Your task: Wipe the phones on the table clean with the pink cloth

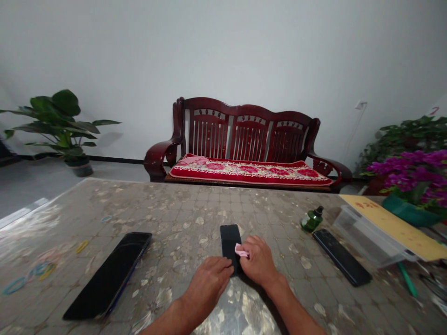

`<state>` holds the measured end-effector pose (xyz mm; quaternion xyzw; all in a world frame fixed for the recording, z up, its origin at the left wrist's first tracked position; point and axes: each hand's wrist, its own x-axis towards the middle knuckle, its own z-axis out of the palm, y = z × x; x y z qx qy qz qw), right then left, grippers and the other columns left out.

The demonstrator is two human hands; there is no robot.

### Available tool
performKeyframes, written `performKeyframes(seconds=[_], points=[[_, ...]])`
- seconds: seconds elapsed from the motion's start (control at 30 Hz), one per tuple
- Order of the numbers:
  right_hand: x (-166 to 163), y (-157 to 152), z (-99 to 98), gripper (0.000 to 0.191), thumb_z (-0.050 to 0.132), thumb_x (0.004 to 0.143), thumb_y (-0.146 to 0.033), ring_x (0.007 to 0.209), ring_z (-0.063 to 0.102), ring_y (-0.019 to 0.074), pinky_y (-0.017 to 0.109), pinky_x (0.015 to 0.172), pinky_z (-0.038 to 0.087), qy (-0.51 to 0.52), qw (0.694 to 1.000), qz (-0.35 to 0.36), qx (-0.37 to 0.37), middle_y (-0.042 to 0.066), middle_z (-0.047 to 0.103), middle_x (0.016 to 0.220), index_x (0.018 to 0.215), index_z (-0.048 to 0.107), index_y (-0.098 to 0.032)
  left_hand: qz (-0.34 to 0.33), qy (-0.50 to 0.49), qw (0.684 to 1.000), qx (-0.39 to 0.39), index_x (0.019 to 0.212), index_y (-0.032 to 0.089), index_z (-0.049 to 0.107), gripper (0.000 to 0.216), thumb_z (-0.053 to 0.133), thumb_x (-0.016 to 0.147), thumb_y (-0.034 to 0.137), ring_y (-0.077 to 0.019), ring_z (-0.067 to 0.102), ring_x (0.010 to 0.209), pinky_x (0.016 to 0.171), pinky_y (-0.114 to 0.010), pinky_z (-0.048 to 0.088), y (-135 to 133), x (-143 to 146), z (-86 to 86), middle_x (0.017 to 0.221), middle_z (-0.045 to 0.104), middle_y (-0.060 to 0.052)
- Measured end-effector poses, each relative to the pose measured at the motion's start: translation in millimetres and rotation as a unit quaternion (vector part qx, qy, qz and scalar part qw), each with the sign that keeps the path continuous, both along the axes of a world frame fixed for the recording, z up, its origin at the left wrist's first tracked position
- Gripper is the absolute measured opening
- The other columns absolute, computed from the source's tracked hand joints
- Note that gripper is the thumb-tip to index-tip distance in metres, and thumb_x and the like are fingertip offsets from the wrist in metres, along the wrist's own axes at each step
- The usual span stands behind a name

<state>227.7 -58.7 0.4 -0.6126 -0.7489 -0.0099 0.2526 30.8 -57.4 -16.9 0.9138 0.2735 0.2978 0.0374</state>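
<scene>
A small black phone (229, 239) lies screen up in the middle of the patterned table (174, 218). My left hand (209, 281) rests on the table with its fingers curled against the phone's near left edge, holding it steady. My right hand (257, 260) pinches a small pink cloth (240, 251) and presses it on the phone's right side. The phone's near end is hidden under both hands.
A large black tablet (110, 274) lies to the left, with coloured rubber bands (38, 270) beyond it. On the right are another black phone (341, 257), a green bottle (312, 219), a clear plastic box (370, 237) and a yellow board (398, 228). A red wooden bench (244, 149) stands behind.
</scene>
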Motion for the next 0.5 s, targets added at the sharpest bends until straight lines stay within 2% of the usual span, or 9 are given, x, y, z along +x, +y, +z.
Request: performKeyframes(seconds=[0.07, 0.3, 0.5], points=[[-0.9, -4.0, -0.5, 0.019, 0.059, 0.068, -0.005, 0.071, 0.051, 0.0162, 0.028, 0.070, 0.031, 0.010, 1.000, 0.010, 0.006, 0.001, 0.057, 0.065, 0.067, 0.069, -0.021, 0.001, -0.001, 1.000, -0.002, 0.096, 0.021, 0.071, 0.022, 0.052, 0.090, 0.011, -0.0207, 0.069, 0.087, 0.079, -0.035, 0.059, -0.1, 0.2, 0.1, 0.097, 0.074, -0.006], [-1.0, -3.1, -6.7, 0.024, 0.055, 0.075, -0.007, 0.076, 0.051, 0.0172, 0.028, 0.071, 0.031, 0.049, 0.999, -0.009, 0.021, 0.001, 0.059, 0.070, 0.077, 0.072, -0.023, -0.003, -0.010, 1.000, 0.003, 0.098, 0.020, 0.071, 0.023, 0.052, 0.089, 0.009, -0.0216, 0.069, 0.088, 0.079, -0.037, 0.058, 0.1, 0.2, -1.8, 0.099, 0.074, -0.006], [-1.2, -5.9, 0.0, 0.018, 0.056, 0.065, -0.005, 0.069, 0.050, 0.0161, 0.029, 0.068, 0.030, 0.017, 1.000, 0.026, 0.001, 0.001, 0.056, 0.064, 0.062, 0.065, -0.020, 0.000, -0.007, 1.000, -0.002, 0.095, 0.020, 0.070, 0.019, 0.055, 0.089, 0.010, -0.0217, 0.068, 0.086, 0.078, -0.037, 0.057, -1.0, 1.2, -1.0, 0.096, 0.073, -0.006]])
